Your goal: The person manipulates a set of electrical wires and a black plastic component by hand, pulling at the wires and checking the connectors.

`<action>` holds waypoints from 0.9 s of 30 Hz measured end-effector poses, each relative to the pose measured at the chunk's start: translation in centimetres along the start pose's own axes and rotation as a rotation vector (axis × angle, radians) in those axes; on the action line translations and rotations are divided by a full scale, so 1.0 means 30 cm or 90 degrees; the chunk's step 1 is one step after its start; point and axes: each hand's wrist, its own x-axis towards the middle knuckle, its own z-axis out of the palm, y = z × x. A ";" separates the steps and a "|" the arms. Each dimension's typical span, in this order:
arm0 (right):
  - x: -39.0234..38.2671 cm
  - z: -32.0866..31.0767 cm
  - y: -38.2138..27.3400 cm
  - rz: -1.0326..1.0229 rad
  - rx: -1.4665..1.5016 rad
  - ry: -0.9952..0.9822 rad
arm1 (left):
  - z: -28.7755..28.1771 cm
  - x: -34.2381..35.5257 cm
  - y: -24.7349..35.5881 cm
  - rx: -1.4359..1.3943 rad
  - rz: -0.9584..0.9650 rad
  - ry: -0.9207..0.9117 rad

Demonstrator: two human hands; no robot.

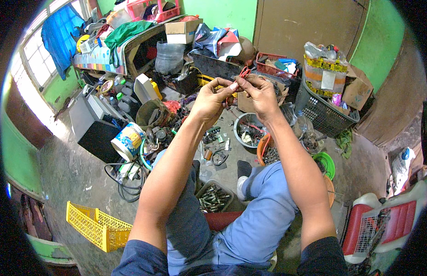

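Both my arms reach out over my lap, and the hands meet at the fingertips. A thin bundle of red wire [244, 72] rises between them in a loop. My left hand [212, 100] is closed, thumb and forefinger pinching the wire, and some red shows below its fingers too. My right hand [261, 95] is closed in a pinch on the same wire, thumb against forefinger. The wire's ends are hidden by the fingers. On the floor between my legs, a tray [228, 202] holds several small cylindrical parts.
Beyond my hands stand a grey basin [239, 131] and an orange basin [261, 158] of scrap. A dark crate [324, 112] is at right, a yellow plastic basket [103, 232] at lower left. A white bucket [126, 147] and black cable [130, 195] lie left of my knees.
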 end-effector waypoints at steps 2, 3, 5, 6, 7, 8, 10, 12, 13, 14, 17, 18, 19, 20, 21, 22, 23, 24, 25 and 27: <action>-0.010 0.005 -0.023 0.013 0.025 -0.019 | 0.003 0.000 0.006 0.060 0.019 0.015; -0.015 0.006 -0.029 0.036 0.037 -0.023 | 0.006 -0.001 0.011 0.091 0.029 0.022; -0.024 0.011 -0.037 0.082 0.064 -0.032 | 0.011 -0.011 0.027 0.191 0.058 0.031; -0.026 0.011 -0.043 0.076 0.065 -0.038 | 0.013 -0.015 0.037 0.241 0.073 0.036; -0.031 0.007 -0.050 0.072 0.064 -0.044 | 0.012 -0.018 0.046 0.286 0.096 0.031; -0.035 0.000 -0.057 0.069 0.063 -0.050 | 0.010 -0.021 0.058 0.323 0.100 0.024; -0.041 -0.029 -0.061 0.119 0.053 -0.091 | 0.012 -0.029 0.073 0.395 0.107 0.007; -0.043 -0.049 -0.048 0.146 0.044 -0.107 | 0.016 -0.032 0.060 0.438 0.164 -0.020; -0.046 -0.036 -0.058 0.162 0.068 -0.114 | 0.010 -0.031 0.057 0.457 0.175 -0.028; -0.055 -0.021 -0.068 0.162 0.097 -0.096 | 0.006 -0.032 0.054 0.476 0.186 -0.035; -0.073 -0.021 -0.083 0.166 0.178 -0.081 | -0.002 -0.040 0.056 0.437 0.169 -0.086; -0.072 -0.036 -0.072 0.156 0.155 -0.081 | -0.005 -0.039 0.058 0.475 0.167 -0.090; -0.071 -0.038 -0.070 0.145 0.133 -0.082 | -0.007 -0.038 0.055 0.469 0.209 -0.108; -0.074 -0.038 -0.068 0.134 0.111 -0.084 | -0.011 -0.036 0.052 0.482 0.215 -0.106; -0.077 -0.044 -0.073 0.124 0.084 -0.082 | -0.016 -0.034 0.048 0.494 0.220 -0.105; -0.080 -0.046 -0.071 0.119 0.075 -0.075 | -0.020 -0.029 0.046 0.505 0.227 -0.102; -0.081 -0.047 -0.069 0.115 0.065 -0.069 | -0.022 -0.023 0.043 0.525 0.204 -0.082; -0.081 -0.047 -0.066 0.110 0.055 -0.063 | -0.028 -0.023 0.040 0.542 0.182 -0.080; -0.081 -0.050 -0.060 0.092 0.034 -0.060 | -0.015 -0.030 0.054 0.559 0.160 -0.078; -0.085 -0.050 -0.054 0.096 0.017 -0.038 | -0.020 -0.026 0.049 0.613 0.175 -0.085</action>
